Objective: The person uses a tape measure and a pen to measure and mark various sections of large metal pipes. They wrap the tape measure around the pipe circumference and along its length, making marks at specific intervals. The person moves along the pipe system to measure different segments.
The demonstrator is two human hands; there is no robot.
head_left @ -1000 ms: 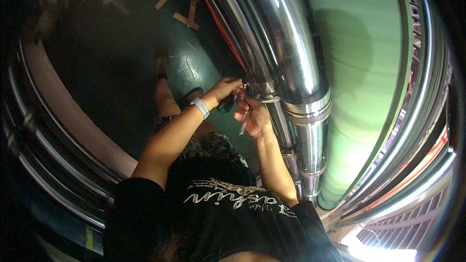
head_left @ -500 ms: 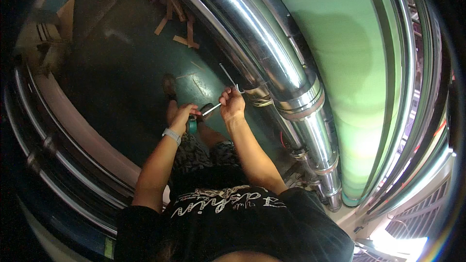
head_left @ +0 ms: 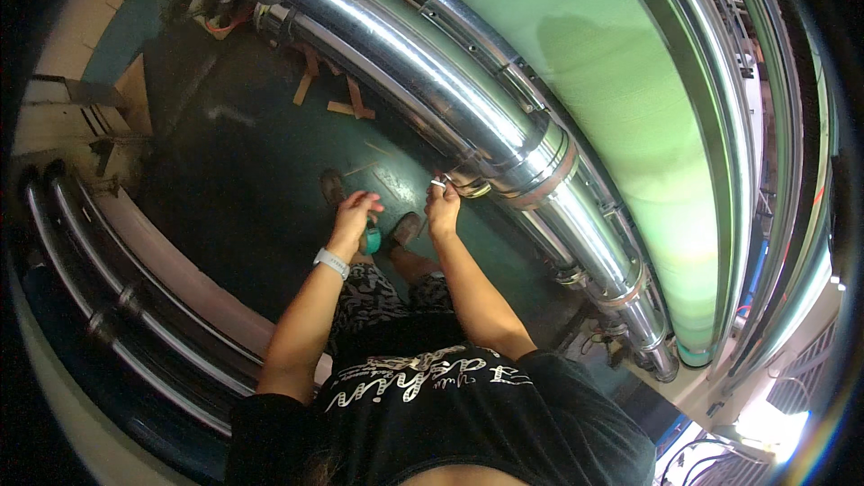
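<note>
— Your left hand [head_left: 358, 209] and right hand [head_left: 441, 205] are up in front of you, apart from each other. Which one are you holding something with?
— Your right one: its fingers are curled in around a small pale piece [head_left: 438, 184]. Too little of it shows to tell you its kind.
— Where do you have that piece?
— At the top of your right fist, just beside the metal collar [head_left: 472, 188] on the thinner roller [head_left: 378, 90]. Whether you are touching the collar with it, we cannot tell.
— And your left?
— You have those fingers half bent, tips a little spread. A green roll [head_left: 372, 239] is at the palm side; whether you grip it or it hangs from a finger, we cannot tell. Your pale watch [head_left: 332, 262] is on that wrist.
— What else is around you?
— A thick shiny roller [head_left: 405, 63] runs alongside the thinner one, with a wide green sheet [head_left: 621, 81] beyond it. Wood strips [head_left: 352, 108] lie on the dark floor [head_left: 243, 153] ahead of you, and dark bars [head_left: 130, 295] curve past on your left.
</note>
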